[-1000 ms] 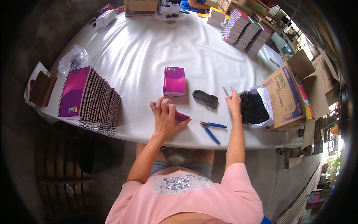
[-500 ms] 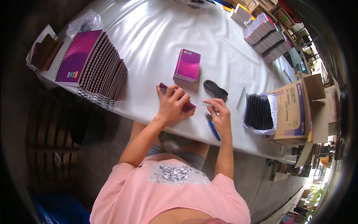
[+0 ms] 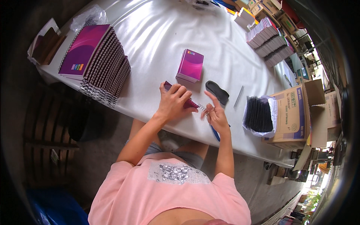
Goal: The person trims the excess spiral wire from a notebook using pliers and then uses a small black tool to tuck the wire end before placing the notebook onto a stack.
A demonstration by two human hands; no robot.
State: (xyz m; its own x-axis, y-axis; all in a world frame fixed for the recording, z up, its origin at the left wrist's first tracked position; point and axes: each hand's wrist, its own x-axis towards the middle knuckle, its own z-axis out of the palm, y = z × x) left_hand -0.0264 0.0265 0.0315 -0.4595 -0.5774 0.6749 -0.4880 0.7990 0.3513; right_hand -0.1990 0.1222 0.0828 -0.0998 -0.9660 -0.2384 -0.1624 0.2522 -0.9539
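Note:
My left hand (image 3: pixel 174 100) is wrapped round a small purple notebook (image 3: pixel 167 86), standing on edge on the table. From the notebook's right end juts a thin spiral binding coil (image 3: pixel 201 107). My right hand (image 3: pixel 216 116) has its thumb and lower fingers closed on the coil's outer end, the index finger stretched out; the fingertips are slightly blurred. Under that hand lies a pair of blue-handled pliers (image 3: pixel 215 132), mostly covered. Farther off stands a short stack of purple notebooks (image 3: pixel 190 66). A black sole-shaped piece (image 3: pixel 217 92) rests just beyond the right hand.
A tall stack of spiral-bound notebooks (image 3: pixel 85 50) stands at the left. One loose coil (image 3: pixel 239 96) lies right of the black piece. A bag of black coils (image 3: pixel 259 115) sits against a cardboard box (image 3: pixel 290 112). More book stacks (image 3: pixel 269 41) stand at the far right.
My right hand has brought the coil left to the notebook's end, and its index finger has straightened. The left hand keeps its hold on the notebook.

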